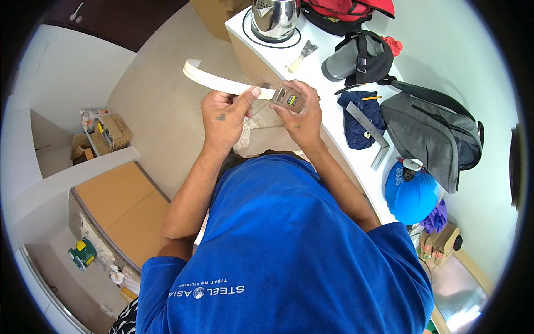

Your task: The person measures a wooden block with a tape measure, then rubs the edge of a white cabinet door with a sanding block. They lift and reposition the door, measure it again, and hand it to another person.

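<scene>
In front of my body, my right hand (303, 114) grips a shiny tape measure case (290, 100) with a small yellow and black label. A pale blade (219, 83) comes out of its left side and arcs away to the far left, its end curled. My left hand (225, 118) pinches this blade close to the case, thumb on top and fingers underneath. The left fingers are partly hidden behind the hand. Any markings on the blade are too faint to make out.
Along my right runs a white counter (328, 100) holding a steel kettle (275, 19), a brush (303, 55), a metal square (367, 125) on dark cloth, a black cap (375, 58), a grey bag (425, 131) and a blue helmet (410, 192). Cardboard (130, 217) covers a surface at left.
</scene>
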Demonstrator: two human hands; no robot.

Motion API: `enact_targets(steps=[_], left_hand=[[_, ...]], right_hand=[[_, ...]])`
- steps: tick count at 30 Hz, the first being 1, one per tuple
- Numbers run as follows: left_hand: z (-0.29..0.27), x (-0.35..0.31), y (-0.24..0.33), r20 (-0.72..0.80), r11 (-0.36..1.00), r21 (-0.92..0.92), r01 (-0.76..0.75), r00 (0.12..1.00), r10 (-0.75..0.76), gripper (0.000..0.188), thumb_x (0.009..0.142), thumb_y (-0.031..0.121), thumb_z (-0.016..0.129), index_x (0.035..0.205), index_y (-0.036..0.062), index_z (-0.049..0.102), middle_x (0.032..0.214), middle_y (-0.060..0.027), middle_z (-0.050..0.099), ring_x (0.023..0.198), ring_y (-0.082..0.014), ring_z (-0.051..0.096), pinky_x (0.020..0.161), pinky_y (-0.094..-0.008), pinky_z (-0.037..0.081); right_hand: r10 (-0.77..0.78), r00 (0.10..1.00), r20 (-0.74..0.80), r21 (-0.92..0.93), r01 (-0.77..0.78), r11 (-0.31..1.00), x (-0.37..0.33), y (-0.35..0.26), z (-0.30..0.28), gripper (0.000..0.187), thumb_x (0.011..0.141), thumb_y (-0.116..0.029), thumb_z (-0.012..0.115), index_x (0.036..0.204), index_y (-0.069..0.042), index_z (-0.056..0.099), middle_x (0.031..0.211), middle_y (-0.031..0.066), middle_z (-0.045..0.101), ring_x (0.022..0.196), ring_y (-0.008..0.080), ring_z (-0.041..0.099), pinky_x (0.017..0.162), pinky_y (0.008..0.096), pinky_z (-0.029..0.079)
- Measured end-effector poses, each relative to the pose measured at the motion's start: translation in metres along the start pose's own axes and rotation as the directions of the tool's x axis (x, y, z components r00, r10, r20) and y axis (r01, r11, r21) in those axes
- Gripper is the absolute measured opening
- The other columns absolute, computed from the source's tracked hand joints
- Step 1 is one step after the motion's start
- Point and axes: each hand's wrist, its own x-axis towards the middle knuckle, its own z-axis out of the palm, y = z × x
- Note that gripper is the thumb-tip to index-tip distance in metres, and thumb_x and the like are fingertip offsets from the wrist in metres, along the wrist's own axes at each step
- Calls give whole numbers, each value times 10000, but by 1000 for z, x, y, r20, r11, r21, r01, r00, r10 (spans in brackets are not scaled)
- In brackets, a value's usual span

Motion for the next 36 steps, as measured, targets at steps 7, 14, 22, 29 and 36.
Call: enact_targets(steps=[7,14,22,29,36], left_hand=[[13,-9,-19,14,995,92,-24,1000,23,141,918,127,796,928,1,733,683,-17,644,557,-73,543,495,-229,391],[0,-3,-2,-8,985,-122,123,992,-125,153,924,111,786,917,-22,710,740,-42,664,549,-76,520,486,-227,385],[-22,-4,-2,59,998,-57,13,998,-10,110,902,61,794,928,-15,720,747,-34,654,582,-70,534,526,-225,424],[-7,-9,-16,309,964,32,-263,920,241,87,900,31,780,937,0,707,938,-81,709,672,-72,579,578,-237,456],[-7,-4,-8,275,987,102,-125,957,93,91,910,56,778,938,-7,719,866,-50,694,631,-80,560,568,-241,450]], right_hand=[[-152,988,4,-129,151,980,5,-5,-1,724,720,-48,892,1337,-41,515,1220,131,688,1172,333,616,1013,429,483],[375,919,119,235,-393,889,-5,13,2,545,891,-218,790,1335,-39,529,1136,163,690,1002,275,667,865,380,553],[475,567,673,711,-674,-201,8,5,-12,478,1090,-476,470,1302,-56,557,1020,127,680,800,215,658,721,342,568],[508,621,597,718,-696,8,8,-9,-3,475,1093,-495,447,1273,-70,561,1007,84,662,809,197,640,710,342,520],[485,686,542,726,-673,141,7,-12,-3,459,1078,-500,484,1295,-95,491,1022,75,609,786,195,625,710,353,504]])
